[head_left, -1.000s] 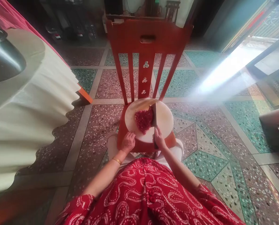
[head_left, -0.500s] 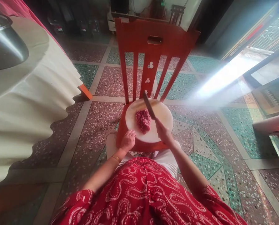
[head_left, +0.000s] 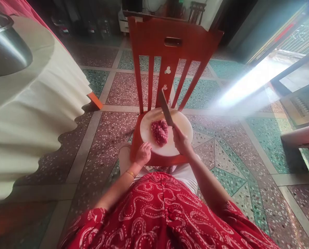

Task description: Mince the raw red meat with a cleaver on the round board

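While right hand (head_left: 180, 140) grips the cleaver (head_left: 165, 108) closed-fisted, blade raised toward 11 o'clock, minced meat (head_left: 160, 131) sits mid round chopping board (head_left: 181, 125) on the red chair (head_left: 170, 45). Left hand (head_left: 143, 154) curls shut on the board's 7 o'clock edge.

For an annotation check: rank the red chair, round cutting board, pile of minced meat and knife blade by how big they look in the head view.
1. red chair
2. round cutting board
3. pile of minced meat and knife blade: too alike to rank; the blade is raised nearer the camera, held in the right hand.
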`<action>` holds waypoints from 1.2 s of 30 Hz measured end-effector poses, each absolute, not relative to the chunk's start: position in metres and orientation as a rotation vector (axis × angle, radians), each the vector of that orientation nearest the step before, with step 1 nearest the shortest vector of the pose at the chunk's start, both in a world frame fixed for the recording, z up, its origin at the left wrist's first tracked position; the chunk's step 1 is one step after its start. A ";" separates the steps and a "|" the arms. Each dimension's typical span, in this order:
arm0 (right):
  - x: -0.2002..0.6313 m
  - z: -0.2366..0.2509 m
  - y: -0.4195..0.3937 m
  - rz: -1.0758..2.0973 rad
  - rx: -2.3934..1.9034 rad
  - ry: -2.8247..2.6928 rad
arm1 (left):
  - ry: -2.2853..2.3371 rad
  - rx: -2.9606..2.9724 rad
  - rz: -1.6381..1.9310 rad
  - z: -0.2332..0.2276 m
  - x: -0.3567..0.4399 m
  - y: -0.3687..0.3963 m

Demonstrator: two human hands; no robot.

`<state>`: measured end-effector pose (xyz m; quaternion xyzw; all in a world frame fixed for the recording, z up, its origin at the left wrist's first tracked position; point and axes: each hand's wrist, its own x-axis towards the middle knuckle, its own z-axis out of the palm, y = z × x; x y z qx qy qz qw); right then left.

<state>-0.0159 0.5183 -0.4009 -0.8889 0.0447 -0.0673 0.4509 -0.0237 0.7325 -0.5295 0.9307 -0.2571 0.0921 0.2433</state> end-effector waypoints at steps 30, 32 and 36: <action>-0.124 -0.449 0.539 0.118 -1.945 0.166 | 0.358 1.391 -0.504 -0.450 -0.018 0.661; -0.135 -0.462 0.516 0.032 -1.912 0.292 | 0.244 1.497 -0.475 -0.435 -0.012 0.677; -0.144 -0.489 0.465 -0.106 -1.842 0.551 | 0.006 1.889 -0.208 -0.410 0.006 0.702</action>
